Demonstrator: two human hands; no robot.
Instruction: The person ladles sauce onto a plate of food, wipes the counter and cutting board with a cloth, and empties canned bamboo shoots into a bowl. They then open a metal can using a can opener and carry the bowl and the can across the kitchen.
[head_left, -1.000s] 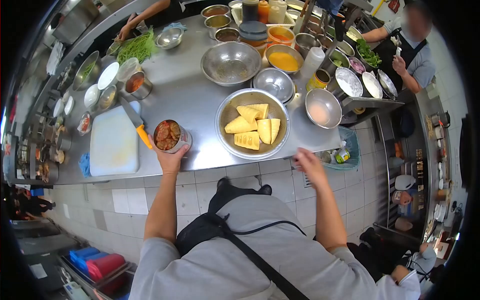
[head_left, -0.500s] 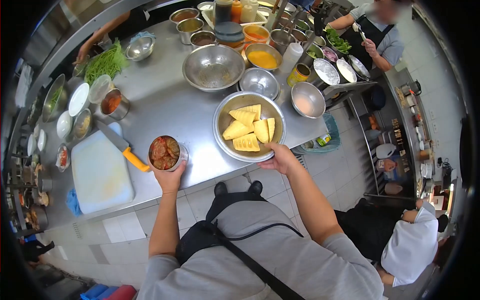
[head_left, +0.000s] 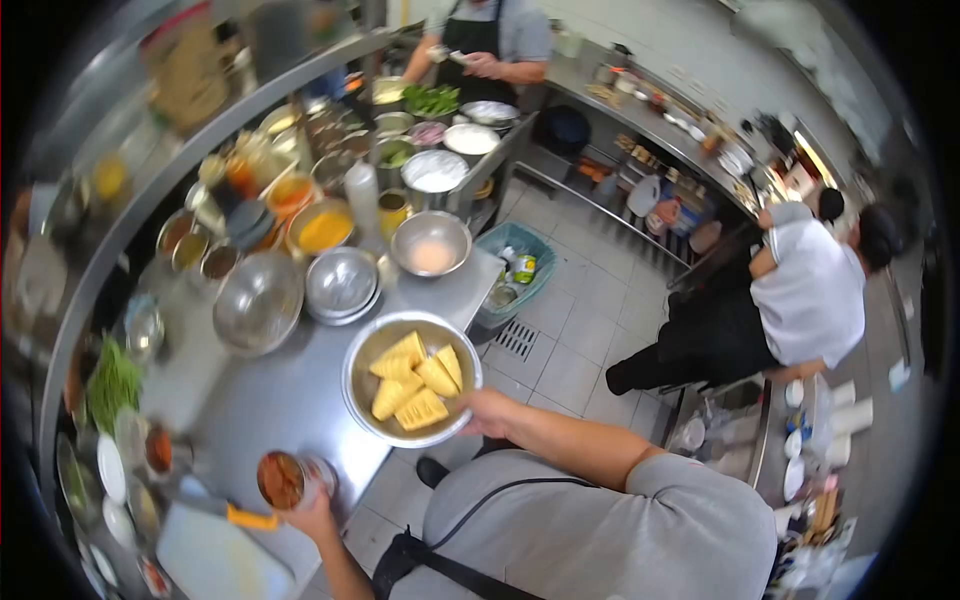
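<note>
My right hand (head_left: 487, 411) grips the rim of a wide metal bowl (head_left: 362, 420) that holds several yellow, ridged pieces (head_left: 421, 409). In my left hand (head_left: 312, 510) is an open metal can (head_left: 322, 476) filled with reddish-brown food. Beside the can lies a knife with an orange handle (head_left: 251, 517), next to a white cutting board (head_left: 215, 560). Behind the bowl of yellow pieces stand an empty metal bowl (head_left: 258, 302) and smaller stacked bowls (head_left: 342, 282).
A metal bowl (head_left: 431, 244) with pinkish contents sits near the table's corner. Beyond that corner is a lined bin (head_left: 515, 268). One person (head_left: 490, 50) works behind the food containers; another person (head_left: 806, 290) in a white top stands at the right.
The view has swung to the right. My right hand, earlier away from the bowl, has taken hold of its rim. My left hand still holds the can.
</note>
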